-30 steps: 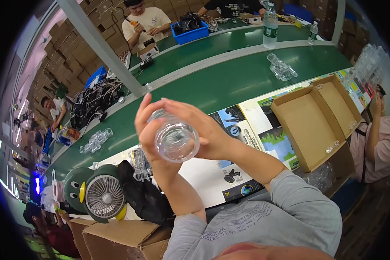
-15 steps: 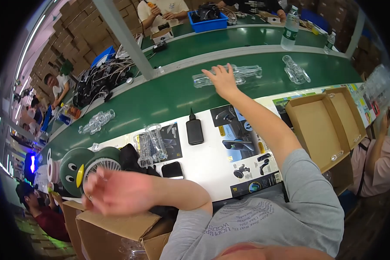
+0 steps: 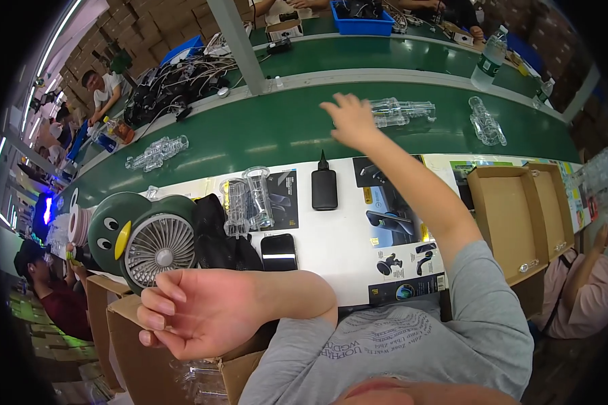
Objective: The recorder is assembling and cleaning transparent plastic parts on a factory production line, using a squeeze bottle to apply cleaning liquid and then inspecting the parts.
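On the green belt, my right hand (image 3: 353,123) is spread with its fingers apart, beside the left end of a clear plastic toy-like assembly (image 3: 404,112). It holds nothing that I can see. My left hand (image 3: 199,312) is palm up over an open cardboard box (image 3: 130,324), its fingers loosely bent and the palm bare. More clear plastic assemblies lie on the belt, one to the right (image 3: 486,121) and one to the left (image 3: 157,153). Two clear plastic pieces (image 3: 259,199) rest on the white worktop. A black dropper bottle (image 3: 324,189) stands near the middle.
A green bird-faced fan (image 3: 118,233), black cloth (image 3: 216,236) and a phone (image 3: 279,253) are at the left of the worktop. Cardboard trays (image 3: 503,209) lie at right. A metal post (image 3: 240,47) rises beyond the belt near a cable pile (image 3: 162,91). Co-workers sit around.
My right hand has come off the clear plastic assembly to its left. My left hand, blurred before, has drawn slightly down from the fan. The whole view has shifted.
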